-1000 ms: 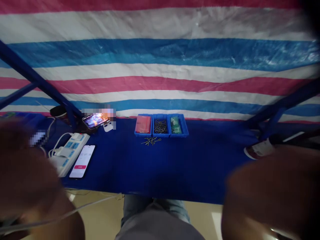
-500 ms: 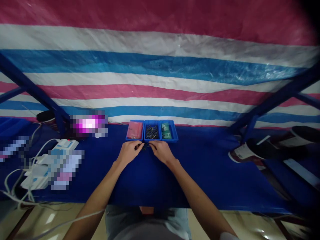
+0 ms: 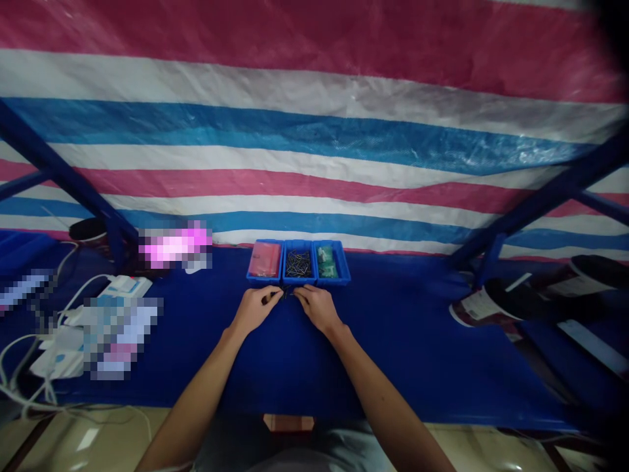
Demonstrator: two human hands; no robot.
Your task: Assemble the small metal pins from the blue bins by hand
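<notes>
Head view: your left hand (image 3: 256, 309) and right hand (image 3: 319, 308) have come within reach of dark pieces (image 3: 285, 291) between them, both pinched, contents unclear

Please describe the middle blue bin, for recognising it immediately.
Below the striped sheet lies a blue tabletop. Three bins stand along its far edge. The middle bin alone holds loose, thin dark pieces; its neighbours, a reddish pack and green packets.

No legible text, cup label (image 3: 476, 308) blurred, phone screen (image 3: 128, 337) pixelated
</notes>
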